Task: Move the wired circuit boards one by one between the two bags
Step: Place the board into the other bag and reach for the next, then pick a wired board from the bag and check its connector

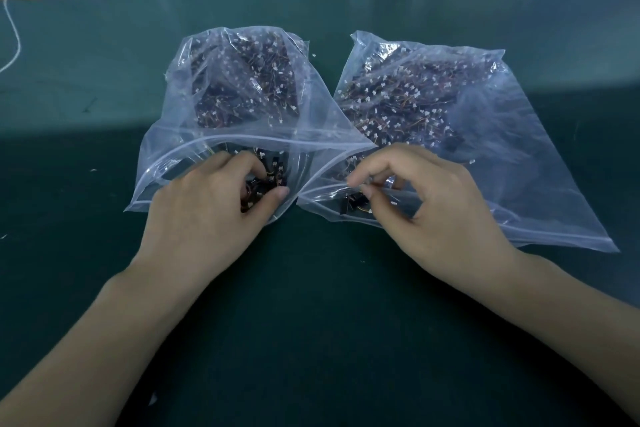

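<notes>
We see two clear zip-top plastic bags side by side on the dark green worktop (104,97), both filled with small dark circuit boards with thin coloured wires. Our left hand (214,204) reaches into the mouth of the left bag (166,149), fingers curled around boards (273,173) there. Our right hand (426,204) pinches the open lip of the right bag (519,166) between thumb and forefinger.
</notes>
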